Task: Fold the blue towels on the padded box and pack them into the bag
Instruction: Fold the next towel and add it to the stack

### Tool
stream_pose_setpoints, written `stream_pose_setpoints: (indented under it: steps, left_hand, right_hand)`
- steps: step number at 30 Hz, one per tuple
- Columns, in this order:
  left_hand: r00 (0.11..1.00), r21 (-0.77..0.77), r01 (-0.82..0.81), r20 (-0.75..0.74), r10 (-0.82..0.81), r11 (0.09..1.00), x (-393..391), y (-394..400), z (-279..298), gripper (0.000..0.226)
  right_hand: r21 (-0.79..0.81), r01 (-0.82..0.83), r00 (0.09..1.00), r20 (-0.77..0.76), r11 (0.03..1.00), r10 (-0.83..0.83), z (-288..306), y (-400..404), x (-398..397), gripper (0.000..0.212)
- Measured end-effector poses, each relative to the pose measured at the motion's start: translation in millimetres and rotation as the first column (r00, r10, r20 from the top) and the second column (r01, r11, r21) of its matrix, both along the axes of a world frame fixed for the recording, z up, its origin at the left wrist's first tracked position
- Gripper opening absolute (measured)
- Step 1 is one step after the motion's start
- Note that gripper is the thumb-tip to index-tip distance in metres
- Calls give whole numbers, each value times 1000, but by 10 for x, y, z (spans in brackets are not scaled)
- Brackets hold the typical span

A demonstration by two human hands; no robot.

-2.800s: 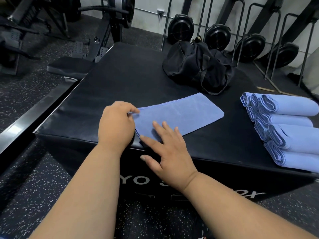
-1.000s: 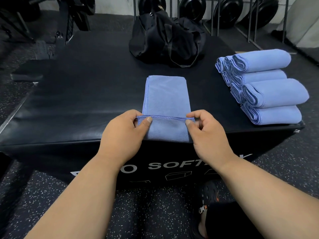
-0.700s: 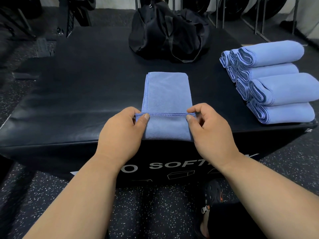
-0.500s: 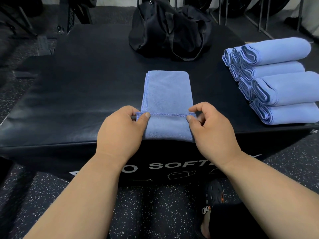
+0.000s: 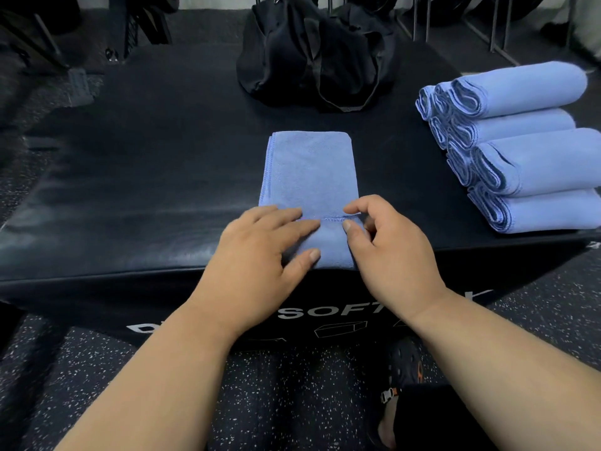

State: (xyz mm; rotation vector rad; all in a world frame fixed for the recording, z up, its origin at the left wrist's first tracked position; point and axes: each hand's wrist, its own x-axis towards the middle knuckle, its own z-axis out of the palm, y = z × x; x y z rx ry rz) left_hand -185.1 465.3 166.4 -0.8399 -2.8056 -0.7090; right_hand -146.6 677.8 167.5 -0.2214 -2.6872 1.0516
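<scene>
Your folded towel (image 5: 310,177) lies at the padded box's (image 5: 130,177) near edge, bare top to its left. Your left hand (image 5: 260,252) presses flat and spread on it; your right hand (image 5: 390,252) pinches its hem

Our left hand (image 5: 260,252) and right hand (image 5: 393,255) are bare, forearms unsleeved. We wear a dark garment (image 5: 439,418) on the leg and a black perforated shoe (image 5: 403,362) with orange accents.
</scene>
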Motion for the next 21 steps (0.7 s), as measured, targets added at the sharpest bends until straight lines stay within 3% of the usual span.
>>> stream_pose_setpoints:
  steps: [5, 9, 12, 15, 21]
  left_hand:
    - [989, -54, -114, 91, 119, 992, -78, -225, 9, 69]
    - [981, 18, -195, 23, 195, 981, -102, -272, 80, 58]
    - [998, 82, -51, -41, 54, 995, -76, -247, 152, 57]
    - [993, 21, 100, 55, -101, 995, -58, -252, 106, 62]
    - [992, 73, 52, 114, -60, 996, -127, -374, 38, 59]
  right_hand:
    - [-21, -1, 1000, -4, 1000, 1, -14, 12, 18, 11]
    - [-26, 3, 1000, 6, 1000, -3, -10, 6, 19, 11]
    - [-33, 6, 1000, 8, 999, -6, 7, -2, 16, 10]
    - [-32, 13, 1000, -2, 999, -13, 25, -13, 5, 5]
    - [28, 19, 998, -55, 999, -17, 4, -10, 4, 6]
